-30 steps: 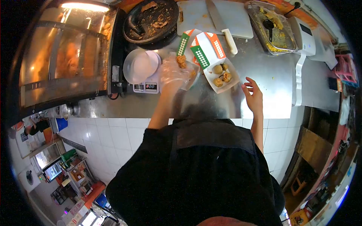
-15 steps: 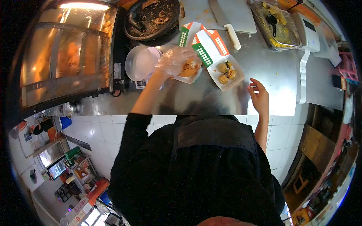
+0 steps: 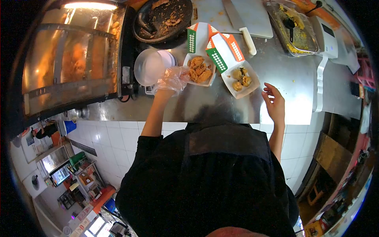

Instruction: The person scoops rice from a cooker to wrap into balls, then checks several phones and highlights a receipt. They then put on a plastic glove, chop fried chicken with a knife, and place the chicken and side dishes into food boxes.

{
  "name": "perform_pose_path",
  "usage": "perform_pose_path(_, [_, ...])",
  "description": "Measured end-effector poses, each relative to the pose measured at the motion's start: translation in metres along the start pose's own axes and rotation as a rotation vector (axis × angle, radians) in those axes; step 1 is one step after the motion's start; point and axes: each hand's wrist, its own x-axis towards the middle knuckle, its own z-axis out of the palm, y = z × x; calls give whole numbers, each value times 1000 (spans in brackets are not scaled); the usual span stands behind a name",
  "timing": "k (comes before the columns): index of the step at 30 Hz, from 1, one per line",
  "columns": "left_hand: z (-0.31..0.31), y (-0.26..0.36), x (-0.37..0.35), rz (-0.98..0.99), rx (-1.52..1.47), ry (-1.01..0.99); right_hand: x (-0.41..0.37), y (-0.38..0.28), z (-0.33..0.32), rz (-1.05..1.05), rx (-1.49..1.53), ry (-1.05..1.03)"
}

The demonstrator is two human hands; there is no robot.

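My left hand [image 3: 172, 79], in a clear plastic glove, is at the near left edge of a paper box holding pieces of fried chicken [image 3: 199, 70]. Its fingers are blurred under the crinkled glove. Just left of it stand a translucent round tub [image 3: 149, 68] and a white round lid or container [image 3: 167, 59]. A second open paper box [image 3: 238, 94], with a green and orange printed lid, holds several browned round balls [image 3: 241, 78]. My bare right hand [image 3: 274, 101] hovers beside this box at the counter's front, fingers bent and apart, holding nothing.
Behind the boxes are a dark round pan [image 3: 162, 34] with crumbs and a cutting board [image 3: 213, 16] bearing a large knife [image 3: 240, 23]. A clear tray [image 3: 302, 39] with a black spoon and a white printer-like device [image 3: 325, 38] stand right. A lit glass cabinet [image 3: 75, 59] is left.
My left hand has drawn back from over the chicken box, leftward and toward me, and the chicken now shows fully. My right hand stays nearly where it was. The view has shifted slightly.
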Motion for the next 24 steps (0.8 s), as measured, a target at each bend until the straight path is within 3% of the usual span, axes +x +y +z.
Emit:
perform_pose_path(1, [3, 1, 0, 0, -2, 6, 2, -6, 1, -8, -11, -8])
perform_pose_path(3, [12, 2, -1, 101, -323, 225, 6, -12, 4, -33, -7, -25])
perform_pose_path(6, [32, -19, 7, 45, -450, 235, 12, -12, 8, -69, -6, -51])
perform_pose_path(7, [34, -15, 7, 44, -450, 237, 12, -11, 10, -68, -26, -55])
perform_pose_path(9, [44, -2, 12, 32, -456, 520, 18, -13, 10, -80, -46, -46])
perform_pose_path(12, [40, 44, 10, -39, -295, 567, 18, -18, 12, -58, 4, -74])
perform_pose_path(14, [38, 50, 13, -21, -361, 610, 22, -19, 15, -70, -47, -89])
perform_pose_path(16, [22, 65, 12, -75, -675, 457, 25, -24, 16, -121, -40, -57])
perform_pose_path(17, [9, 71, 16, -70, -675, 469, 26, -28, 17, -156, -32, -28])
perform_pose_path(19, [-25, 79, 21, -118, -1297, 245, 32, -48, 25, -217, 16, -13])
perform_pose_path(20, [-40, 88, 17, -105, -1291, 255, 37, -62, 30, -268, 63, 9])
perform_pose_path(22, [-59, 106, 2, 327, -2075, -249, 52, -99, 40, -394, 114, -11])
perform_pose_path(24, [-62, 114, -6, 413, -2096, -220, 71, -143, 46, -777, 48, 33])
